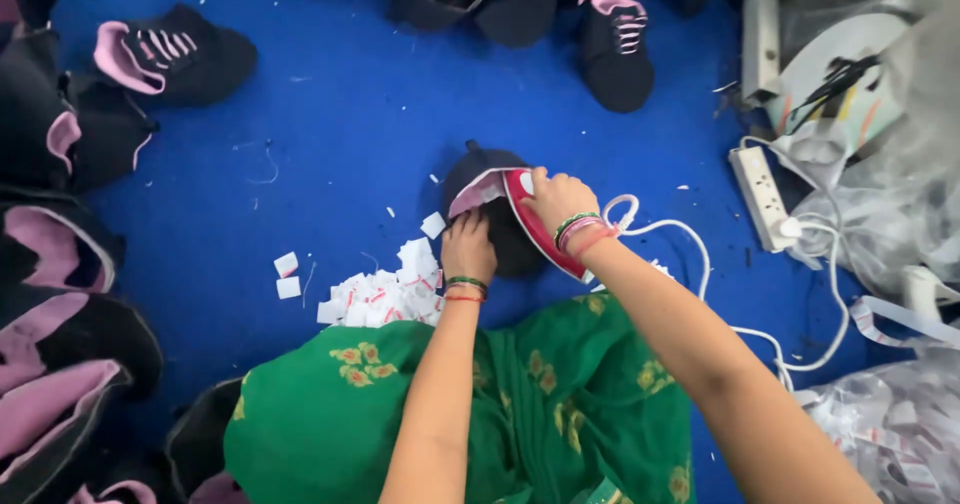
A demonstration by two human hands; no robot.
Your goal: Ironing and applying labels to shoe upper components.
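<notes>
- Head view, nearest first: a green cloth with yellow and red flowers (520,404) covers the person's lap at the bottom edge, and both bare forearms reach out over it toward a black shoe upper (500,229) lying on the blue floor (350,114).
- Left hand (468,249), bangles at the wrist, rests on the near side of the shoe upper with the fingers curled down against it, pressing the piece flat; I cannot tell whether they pinch anything.
- Right hand (558,199), also with bangles, is clamped over the top of a red and white iron (525,224), which leans on the right side of the shoe upper, its sole tilted against the black fabric.
- Just left of the shoe upper lies a heap of small white labels (385,294) with red marks; a few loose ones lie further left on the floor.
- A white cord (690,254) runs from the iron away to the right of the shoe upper, looping to a white power strip (760,199).
- Right of the shoe upper, beyond the power strip, sit clear plastic bags (890,214) and a white machine part (830,74).
- Far left of the shoe upper, black and pink shoe pieces (60,294) are stacked along the edge.
- Beyond the shoe upper, at the far edge, more black shoes with pink linings (615,49) lie in a row, and one more (170,59) lies to the upper left.
</notes>
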